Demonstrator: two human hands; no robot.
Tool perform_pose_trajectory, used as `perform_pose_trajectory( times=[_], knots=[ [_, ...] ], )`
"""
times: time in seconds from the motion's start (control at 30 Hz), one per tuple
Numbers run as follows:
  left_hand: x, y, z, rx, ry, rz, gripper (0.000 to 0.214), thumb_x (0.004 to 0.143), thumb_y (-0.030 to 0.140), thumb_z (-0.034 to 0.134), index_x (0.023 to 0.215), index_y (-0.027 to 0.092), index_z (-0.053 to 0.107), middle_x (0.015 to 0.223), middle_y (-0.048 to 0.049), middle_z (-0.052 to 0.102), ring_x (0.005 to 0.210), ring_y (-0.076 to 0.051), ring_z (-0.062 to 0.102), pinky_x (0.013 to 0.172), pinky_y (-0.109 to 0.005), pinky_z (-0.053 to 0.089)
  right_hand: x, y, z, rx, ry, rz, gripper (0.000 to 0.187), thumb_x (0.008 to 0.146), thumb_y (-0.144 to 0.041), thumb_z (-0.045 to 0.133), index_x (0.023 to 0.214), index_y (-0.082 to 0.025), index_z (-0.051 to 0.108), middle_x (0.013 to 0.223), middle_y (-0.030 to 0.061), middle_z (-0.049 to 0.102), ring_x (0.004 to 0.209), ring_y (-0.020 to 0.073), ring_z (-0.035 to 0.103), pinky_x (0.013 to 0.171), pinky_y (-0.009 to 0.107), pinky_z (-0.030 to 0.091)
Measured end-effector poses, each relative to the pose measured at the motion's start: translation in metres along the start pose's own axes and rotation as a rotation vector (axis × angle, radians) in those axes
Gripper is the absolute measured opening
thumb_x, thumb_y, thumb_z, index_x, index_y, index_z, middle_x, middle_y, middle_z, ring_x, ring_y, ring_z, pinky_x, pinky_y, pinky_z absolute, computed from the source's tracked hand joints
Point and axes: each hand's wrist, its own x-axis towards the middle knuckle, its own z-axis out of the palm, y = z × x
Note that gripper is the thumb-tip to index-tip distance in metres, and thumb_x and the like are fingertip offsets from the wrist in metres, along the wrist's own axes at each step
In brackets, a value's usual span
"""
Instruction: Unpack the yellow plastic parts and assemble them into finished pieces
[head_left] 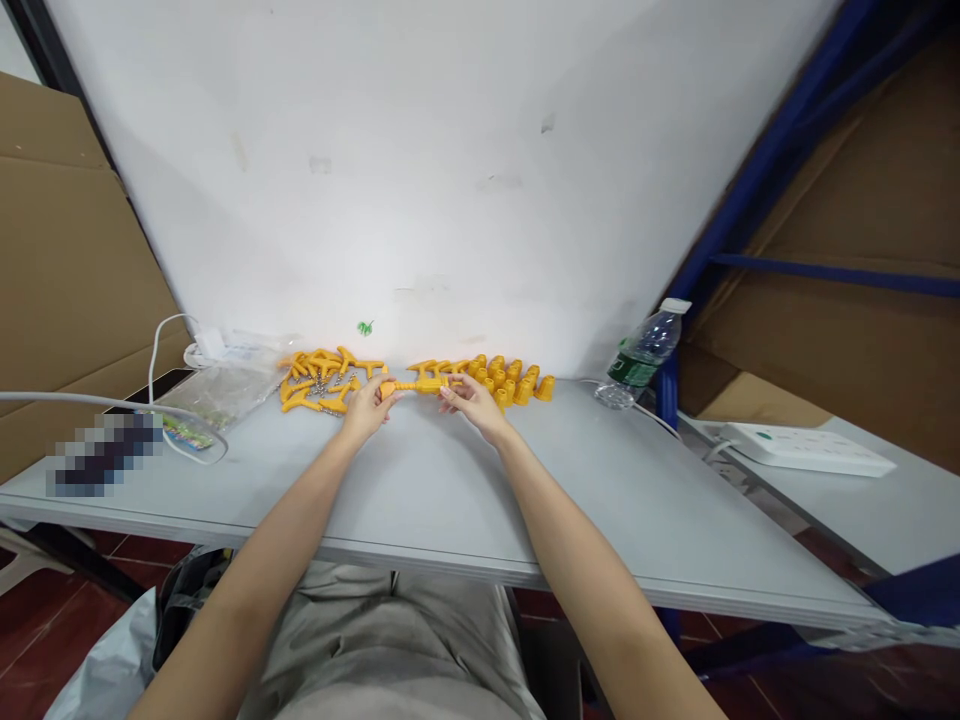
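Observation:
Both hands hold one yellow plastic piece (427, 385) level, just above the grey table (442, 470). It has a narrow ridged stem on the left and a thicker block towards the right. My left hand (366, 408) is closed round its left end, and my right hand (475, 405) grips the right end, which the fingers partly hide. Beside my left hand lies a pile of yellow T-shaped handles (324, 362) with metallic bits among them. Several yellow cup-shaped pieces (545, 388) stand in rows behind my right hand, with more T-shaped handles (426, 368) to their left.
A plastic bottle (637, 358) leans at the right against a blue post. Clear plastic bags (232, 390), a white cable (154, 350) and a blurred dark object (105, 455) lie at the left. A power strip (806, 448) rests on the right-hand surface. A white panel (450, 180) rises behind.

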Motion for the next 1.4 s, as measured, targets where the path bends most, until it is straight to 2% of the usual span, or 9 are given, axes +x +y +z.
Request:
perform_pose_trajectory(
  times=[0.1, 0.17, 0.3, 0.43, 0.53, 0.67, 1.03, 1.2, 1.4],
  knots=[
    [0.002, -0.006, 0.000, 0.092, 0.013, 0.043, 0.049, 0.083, 0.056, 0.061, 0.115, 0.019, 0.064, 0.074, -0.0009, 0.062, 0.061, -0.016, 0.066, 0.059, -0.029, 0.055, 0.000, 0.004, 0.006, 0.124, -0.035, 0.028, 0.057, 0.062, -0.056, 0.082, 0.098, -0.023, 0.052, 0.082, -0.0001, 0.070, 0.066, 0.0156, 0.067, 0.072, 0.033, 0.053],
    [0.004, -0.010, 0.001, 0.162, 0.050, 0.152, 0.047, 0.087, 0.051, 0.058, 0.123, 0.020, 0.060, 0.103, -0.0093, 0.068, 0.098, -0.023, 0.069, 0.086, -0.038, 0.056, 0.003, 0.009, 0.012, 0.173, -0.043, 0.026, 0.056, 0.062, -0.055, 0.082, 0.096, -0.024, 0.050, 0.085, 0.0000, 0.070, 0.067, 0.0158, 0.068, 0.076, 0.035, 0.055],
    [0.007, -0.020, 0.005, 0.283, 0.112, 0.281, 0.053, 0.091, 0.041, 0.053, 0.139, 0.021, 0.046, 0.145, -0.0140, 0.050, 0.144, -0.028, 0.036, 0.117, -0.049, 0.032, 0.015, 0.017, 0.028, -0.009, 0.129, -0.151, 0.048, 0.075, -0.051, 0.073, 0.105, -0.025, 0.047, 0.100, 0.0038, 0.069, 0.075, 0.0177, 0.068, 0.079, 0.039, 0.055],
    [0.010, -0.032, 0.008, 0.373, 0.130, 0.243, 0.052, 0.091, 0.035, 0.050, 0.140, 0.019, 0.045, 0.146, -0.0160, 0.049, 0.141, -0.029, 0.040, 0.116, -0.051, 0.033, 0.032, 0.015, 0.043, -0.691, 0.220, -0.335, 0.033, 0.090, -0.026, 0.055, 0.123, -0.020, 0.049, 0.116, 0.0114, 0.066, 0.090, 0.0225, 0.066, 0.086, 0.040, 0.051],
    [0.012, -0.038, 0.009, 0.408, 0.116, 0.235, 0.046, 0.090, 0.032, 0.050, 0.135, 0.019, 0.049, 0.140, -0.0151, 0.055, 0.135, -0.028, 0.047, 0.113, -0.050, 0.037, 0.043, 0.013, 0.053, -1.174, 0.093, -0.413, 0.038, 0.093, -0.011, 0.041, 0.128, -0.018, 0.054, 0.126, 0.0159, 0.063, 0.102, 0.0262, 0.064, 0.092, 0.041, 0.047],
    [0.013, -0.040, 0.010, 0.431, 0.096, 0.227, 0.040, 0.090, 0.028, 0.049, 0.129, 0.019, 0.054, 0.134, -0.0135, 0.059, 0.131, -0.027, 0.051, 0.112, -0.048, 0.039, 0.053, 0.020, 0.067, -1.491, -0.057, -0.423, 0.040, 0.094, -0.007, 0.036, 0.127, -0.016, 0.058, 0.130, 0.0197, 0.061, 0.106, 0.0278, 0.063, 0.102, 0.046, 0.040],
    [0.012, -0.037, 0.010, 0.463, 0.011, 0.233, 0.033, 0.088, 0.019, 0.051, 0.119, 0.019, 0.061, 0.124, -0.0112, 0.065, 0.124, -0.023, 0.057, 0.111, -0.043, 0.042, 0.059, 0.033, 0.071, -1.637, -0.123, -0.216, 0.050, 0.097, -0.015, 0.032, 0.142, -0.020, 0.052, 0.150, 0.0172, 0.047, 0.139, 0.0330, 0.043, 0.116, 0.062, 0.019],
    [0.007, -0.035, 0.010, 0.649, -0.078, 0.063, 0.037, 0.089, 0.022, 0.052, 0.123, 0.018, 0.063, 0.135, -0.0134, 0.059, 0.132, -0.026, 0.050, 0.113, -0.045, 0.038, 0.054, 0.032, 0.064, -1.588, -0.118, -0.212, 0.058, 0.095, -0.014, 0.033, 0.150, -0.032, 0.042, 0.161, 0.0060, 0.030, 0.149, 0.0280, 0.024, 0.120, 0.061, 0.012],
    [0.001, -0.029, 0.007, 0.874, -0.215, -0.105, 0.048, 0.094, 0.033, 0.042, 0.138, 0.021, 0.053, 0.153, -0.0140, 0.044, 0.146, -0.029, 0.033, 0.120, -0.054, 0.019, 0.032, 0.017, 0.042, -1.581, -0.057, -0.239, 0.073, 0.087, -0.005, 0.036, 0.156, -0.029, 0.027, 0.164, 0.0051, 0.020, 0.153, 0.0268, 0.011, 0.119, 0.062, 0.007]
  ],
)
